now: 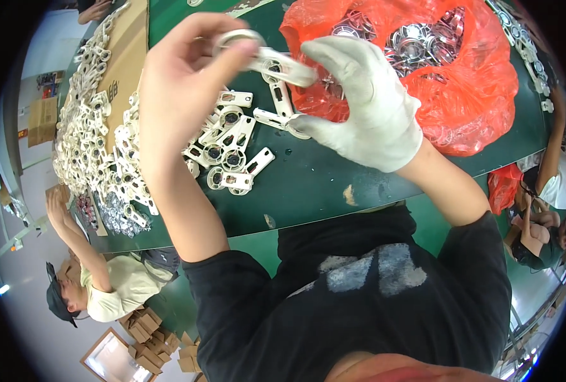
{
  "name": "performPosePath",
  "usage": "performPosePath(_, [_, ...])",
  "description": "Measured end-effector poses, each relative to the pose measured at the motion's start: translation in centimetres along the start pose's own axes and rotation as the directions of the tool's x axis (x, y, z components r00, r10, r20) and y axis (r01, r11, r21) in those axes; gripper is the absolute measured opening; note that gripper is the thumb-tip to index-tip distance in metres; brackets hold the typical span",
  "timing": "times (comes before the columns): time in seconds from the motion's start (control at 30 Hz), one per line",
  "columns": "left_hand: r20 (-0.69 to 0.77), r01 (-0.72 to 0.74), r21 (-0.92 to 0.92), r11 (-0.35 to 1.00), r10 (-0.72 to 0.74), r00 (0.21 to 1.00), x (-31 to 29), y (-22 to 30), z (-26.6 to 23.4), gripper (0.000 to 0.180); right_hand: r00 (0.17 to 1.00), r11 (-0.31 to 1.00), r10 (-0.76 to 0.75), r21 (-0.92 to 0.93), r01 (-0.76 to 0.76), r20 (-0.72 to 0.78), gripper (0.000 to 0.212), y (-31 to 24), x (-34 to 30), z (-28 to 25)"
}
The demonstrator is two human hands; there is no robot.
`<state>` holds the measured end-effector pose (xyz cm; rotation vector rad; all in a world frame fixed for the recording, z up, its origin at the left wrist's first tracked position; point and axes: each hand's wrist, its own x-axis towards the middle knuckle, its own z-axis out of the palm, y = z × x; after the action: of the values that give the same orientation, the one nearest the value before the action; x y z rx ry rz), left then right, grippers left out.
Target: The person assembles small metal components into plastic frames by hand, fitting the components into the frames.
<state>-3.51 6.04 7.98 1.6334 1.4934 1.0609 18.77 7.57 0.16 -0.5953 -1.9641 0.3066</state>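
My left hand (178,86), bare, pinches a white plastic part (286,67) with a round ring at one end and a long flat arm, blurred by motion. My right hand (372,102) wears a pale glove. Its thumb and fingers are spread apart around the free end of that part, and I see no grip on it. Below my left hand lies a loose pile of similar white parts (235,156), some with dark round centres. Beyond my right hand, an open red plastic bag (467,114) holds many shiny metal rings (423,48).
The green table (315,197) carries a long heap of white parts (95,140) on the left, beside a cardboard sheet (127,54). More parts (525,48) line the far right. A co-worker (123,290) reaches in at the left; other people (541,239) sit at the right.
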Motion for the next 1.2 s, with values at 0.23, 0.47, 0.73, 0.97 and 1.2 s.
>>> performPosePath(0.23, [0.021, -0.065, -0.387, 0.920, 0.079, 0.997, 2.6, -0.7, 9.2, 0.032, 0.853, 0.861, 0.505, 0.155, -0.485, -0.135, 0.033, 2.7, 1.8, -3.7])
performPosePath(0.47, [0.194, -0.287, 0.693, 0.661, 0.213, 0.958, 4.5, -4.5, 12.8, 0.031, 0.846, 0.873, 0.484, 0.058, -0.484, -0.224, 0.017, 2.7, 2.3, -4.5])
performPosePath(0.73, [0.004, -0.049, 0.249, 0.967, 0.049, 0.999, 1.6, 2.7, 6.2, 0.025, 0.847, 0.830, 0.524, -0.271, -0.487, 0.084, 0.035, 2.8, 1.5, -4.9])
performPosePath(0.97, [-0.050, -0.249, -0.016, 0.968, 0.248, 0.967, -3.5, -0.2, 6.2, 0.015, 0.874, 0.933, 0.335, -0.253, -0.256, 0.353, 0.024, -0.9, 0.4, -3.4])
performPosePath(1.2, [-0.065, -0.281, 0.215, 0.935, 0.301, 0.951, -5.6, -2.4, 5.6, 0.048, 0.834, 0.935, 0.351, -0.209, -0.287, 0.425, 0.023, -1.4, -0.2, -2.4])
